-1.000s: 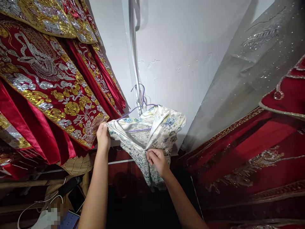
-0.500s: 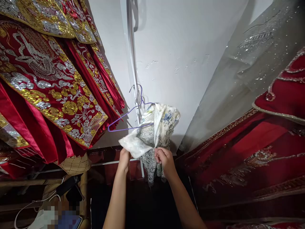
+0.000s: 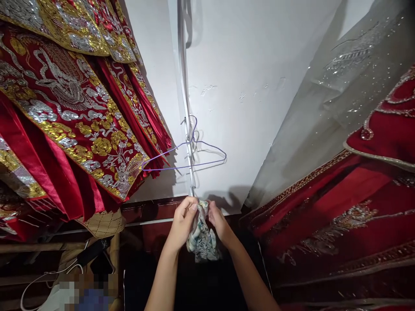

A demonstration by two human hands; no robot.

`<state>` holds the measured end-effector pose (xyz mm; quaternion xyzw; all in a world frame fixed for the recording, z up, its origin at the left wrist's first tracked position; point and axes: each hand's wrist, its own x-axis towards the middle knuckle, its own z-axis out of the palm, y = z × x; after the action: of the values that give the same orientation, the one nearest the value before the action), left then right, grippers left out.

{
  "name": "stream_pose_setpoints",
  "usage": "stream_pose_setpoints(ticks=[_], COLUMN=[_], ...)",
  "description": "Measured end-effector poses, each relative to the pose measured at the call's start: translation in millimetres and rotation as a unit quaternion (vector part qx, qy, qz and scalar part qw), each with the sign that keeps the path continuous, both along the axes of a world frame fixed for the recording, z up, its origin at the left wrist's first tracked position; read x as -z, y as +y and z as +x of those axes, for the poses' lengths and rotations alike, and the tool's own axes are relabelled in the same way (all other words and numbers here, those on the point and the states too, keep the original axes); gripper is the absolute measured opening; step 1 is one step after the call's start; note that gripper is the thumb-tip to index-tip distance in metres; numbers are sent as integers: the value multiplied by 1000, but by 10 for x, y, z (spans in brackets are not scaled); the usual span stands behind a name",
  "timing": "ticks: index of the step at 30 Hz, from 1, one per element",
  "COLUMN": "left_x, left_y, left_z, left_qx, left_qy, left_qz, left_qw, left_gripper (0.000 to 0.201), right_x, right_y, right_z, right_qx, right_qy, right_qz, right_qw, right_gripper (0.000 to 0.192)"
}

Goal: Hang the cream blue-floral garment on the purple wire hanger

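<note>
Now the floral garment is off the hanger and bunched between both hands.

A second ago the pale blue-flowered satin garment point(image 3: 201, 235) still draped the purple wire hanger point(image 3: 188, 153); that hanger hangs bare on the white wall point(image 3: 246, 65) above. The left hand point(image 3: 182, 220) and right hand point(image 3: 220, 221) each pinch the crumpled cloth tightly, close together, below the hanger and between the red embroidered robes point(image 3: 65, 125) at either side.
</note>
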<state>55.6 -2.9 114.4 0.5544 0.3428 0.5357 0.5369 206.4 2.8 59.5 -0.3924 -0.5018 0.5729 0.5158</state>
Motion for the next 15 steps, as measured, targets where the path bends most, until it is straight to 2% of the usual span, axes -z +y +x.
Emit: stream_pose_setpoints(ticks=[2,5,7,8,10,12,14,15], left_x=[-6,60,138,182,272,341,363,351], left_y=[-8,31,25,2,-75,-162,-223,-238], left_z=[-28,-172,-302,-367,-485,-589,-686,-733], left_qx=[-67,-171,-164,-137,-53,25,46,38], left_qy=[40,64,97,120,179,250,312,335], left_qz=[40,71,67,54,14,-17,-19,-13], left_qw=[996,981,979,982,982,968,949,942], left_gripper=[18,18,22,26,36,42,43,42], right_x=[-147,-316,-418,-480,-640,-828,-977,-1013], right_y=[-43,-69,-17,36,203,443,733,883], right_z=[-150,-266,-253,-221,-120,4,105,135], right_qx=[-73,-214,-264,-261,-193,-68,54,97], right_qy=[64,-5,-102,-146,-204,-216,-194,-183], right_qz=[-8,-3,19,34,75,148,225,234], right_qw=[995,977,959,953,957,963,953,950], right_gripper=[58,48,36,28,16,15,28,38])
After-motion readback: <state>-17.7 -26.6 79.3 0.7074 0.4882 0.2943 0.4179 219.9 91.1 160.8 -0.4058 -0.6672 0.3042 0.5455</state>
